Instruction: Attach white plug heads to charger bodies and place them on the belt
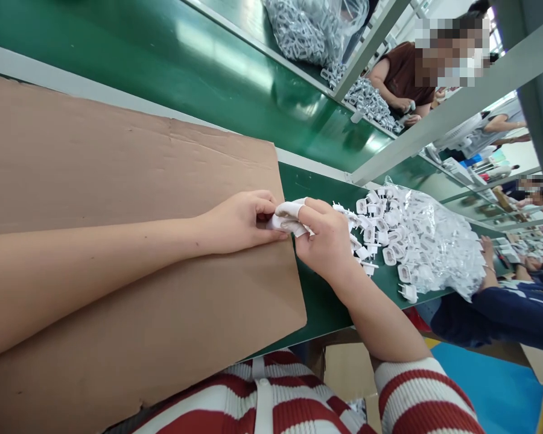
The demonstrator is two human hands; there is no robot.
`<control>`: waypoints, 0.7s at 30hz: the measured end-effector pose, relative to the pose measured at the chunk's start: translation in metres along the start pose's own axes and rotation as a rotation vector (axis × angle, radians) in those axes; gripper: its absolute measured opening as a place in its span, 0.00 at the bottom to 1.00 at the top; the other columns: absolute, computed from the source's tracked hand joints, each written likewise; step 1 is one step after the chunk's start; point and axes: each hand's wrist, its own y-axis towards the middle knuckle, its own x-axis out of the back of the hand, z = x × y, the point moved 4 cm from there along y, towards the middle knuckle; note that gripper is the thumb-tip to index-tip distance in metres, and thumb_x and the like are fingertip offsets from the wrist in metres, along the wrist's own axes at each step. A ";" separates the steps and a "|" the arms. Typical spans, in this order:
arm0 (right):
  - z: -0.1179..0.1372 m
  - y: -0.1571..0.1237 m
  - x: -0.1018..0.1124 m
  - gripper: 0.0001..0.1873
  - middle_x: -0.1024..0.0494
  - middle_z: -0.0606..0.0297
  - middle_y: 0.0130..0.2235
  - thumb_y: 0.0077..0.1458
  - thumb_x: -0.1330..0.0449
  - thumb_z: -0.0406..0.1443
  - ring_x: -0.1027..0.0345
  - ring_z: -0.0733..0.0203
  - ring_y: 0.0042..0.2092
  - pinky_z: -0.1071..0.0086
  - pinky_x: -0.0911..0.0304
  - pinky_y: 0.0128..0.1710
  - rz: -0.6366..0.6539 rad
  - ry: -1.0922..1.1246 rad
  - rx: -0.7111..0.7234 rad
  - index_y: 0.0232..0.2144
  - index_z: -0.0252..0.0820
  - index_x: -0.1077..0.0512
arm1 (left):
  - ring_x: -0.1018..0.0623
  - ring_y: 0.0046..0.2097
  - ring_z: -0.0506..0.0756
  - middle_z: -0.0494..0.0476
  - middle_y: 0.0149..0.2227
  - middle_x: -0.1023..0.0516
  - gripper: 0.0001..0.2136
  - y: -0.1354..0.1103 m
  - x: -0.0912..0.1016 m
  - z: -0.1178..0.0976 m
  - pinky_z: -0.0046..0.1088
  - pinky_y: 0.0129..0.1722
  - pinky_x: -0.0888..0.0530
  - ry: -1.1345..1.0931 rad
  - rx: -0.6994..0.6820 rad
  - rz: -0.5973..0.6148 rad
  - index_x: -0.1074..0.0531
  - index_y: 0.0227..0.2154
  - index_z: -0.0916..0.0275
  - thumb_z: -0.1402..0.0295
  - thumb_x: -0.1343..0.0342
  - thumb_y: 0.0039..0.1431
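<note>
My left hand (238,222) rests over the right edge of a brown cardboard sheet (117,181), its fingers curled and pinching a small white plastic part (277,222). My right hand (326,238) meets it from the right, with white finger cots on the fingertips, which grip the same part. Just right of my right hand lies a heap of small white plug parts (380,238) on the green bench (326,301), spilling from a clear plastic bag (434,241).
A green conveyor belt (185,66) runs behind the cardboard, with grey metal frame bars (438,114) across it. Another bag of parts (308,27) sits at the far side. Other people work along the line at right; a blue-sleeved arm (498,313) is nearby.
</note>
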 end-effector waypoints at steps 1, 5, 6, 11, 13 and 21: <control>-0.002 -0.001 -0.001 0.17 0.22 0.62 0.34 0.54 0.45 0.25 0.29 0.57 0.37 0.68 0.38 0.33 -0.014 0.000 -0.017 0.40 0.45 0.21 | 0.25 0.37 0.56 0.55 0.35 0.26 0.15 0.000 0.000 0.001 0.31 0.35 0.30 0.003 0.001 -0.003 0.21 0.30 0.60 0.52 0.37 0.60; -0.010 -0.005 -0.006 0.17 0.19 0.61 0.37 0.56 0.42 0.28 0.25 0.55 0.40 0.66 0.33 0.37 -0.061 0.132 -0.085 0.44 0.45 0.20 | 0.23 0.40 0.57 0.57 0.38 0.24 0.15 -0.002 -0.003 0.000 0.32 0.39 0.27 0.011 -0.025 -0.020 0.20 0.35 0.61 0.53 0.36 0.60; -0.012 -0.006 -0.008 0.17 0.18 0.61 0.38 0.57 0.40 0.29 0.24 0.55 0.41 0.65 0.31 0.40 -0.058 0.210 -0.110 0.47 0.45 0.20 | 0.22 0.41 0.58 0.58 0.40 0.23 0.15 -0.003 -0.004 -0.002 0.33 0.41 0.26 -0.010 -0.042 -0.029 0.20 0.39 0.61 0.54 0.35 0.59; -0.032 -0.019 -0.011 0.41 0.24 0.53 0.60 0.60 0.33 0.41 0.23 0.51 0.54 0.55 0.24 0.52 -0.072 0.534 -0.195 0.72 0.50 0.40 | 0.20 0.39 0.57 0.57 0.39 0.18 0.18 0.011 0.002 0.003 0.32 0.41 0.23 -0.047 0.102 -0.020 0.21 0.44 0.63 0.57 0.32 0.55; -0.042 -0.023 -0.009 0.39 0.29 0.48 0.64 0.64 0.37 0.42 0.29 0.45 0.61 0.48 0.27 0.58 -0.107 0.387 -0.179 0.73 0.47 0.42 | 0.20 0.38 0.56 0.55 0.39 0.18 0.17 0.029 0.022 0.013 0.30 0.41 0.23 0.068 0.209 -0.098 0.21 0.44 0.63 0.59 0.31 0.55; -0.073 -0.028 -0.027 0.33 0.36 0.42 0.71 0.69 0.45 0.45 0.42 0.27 0.71 0.31 0.44 0.66 0.313 -0.203 -0.422 0.70 0.35 0.34 | 0.23 0.57 0.65 0.67 0.54 0.20 0.11 0.086 0.138 0.065 0.40 0.58 0.30 0.538 0.453 -0.671 0.25 0.47 0.63 0.68 0.40 0.63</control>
